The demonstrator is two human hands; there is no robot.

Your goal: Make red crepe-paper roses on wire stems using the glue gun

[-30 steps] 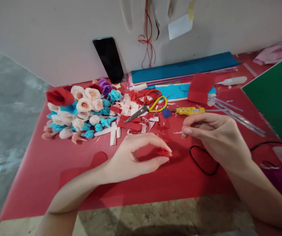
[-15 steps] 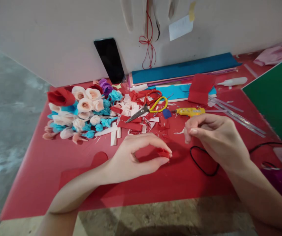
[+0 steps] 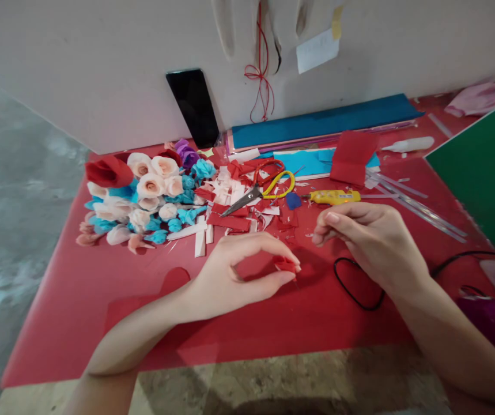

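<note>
My left hand point(image 3: 242, 276) pinches a small rolled piece of red crepe paper point(image 3: 286, 264) between thumb and fingertips, low over the red tabletop point(image 3: 238, 334). A little to its right and apart from it, my right hand point(image 3: 363, 239) is closed, thumb pressed to curled fingers. Whether anything sits in that pinch I cannot make out. Just beyond the right hand lies a yellow glue gun point(image 3: 333, 197). Scissors point(image 3: 258, 193) with one red and one yellow handle rest on red and white paper scraps point(image 3: 225, 187) beyond the left hand.
Paper flowers point(image 3: 150, 184) in white, blue and red crowd the left side. A phone point(image 3: 194, 106) leans on the wall. Behind are blue paper point(image 3: 325, 122), a red sheet point(image 3: 353, 158), clear glue sticks point(image 3: 420, 207) and a white bottle point(image 3: 409, 144). A black cord point(image 3: 342, 285) loops near the right wrist.
My right hand has shifted slightly left and its fingers have turned a little. The red paper piece shows slightly more in my left hand, which has stayed nearly in place.
</note>
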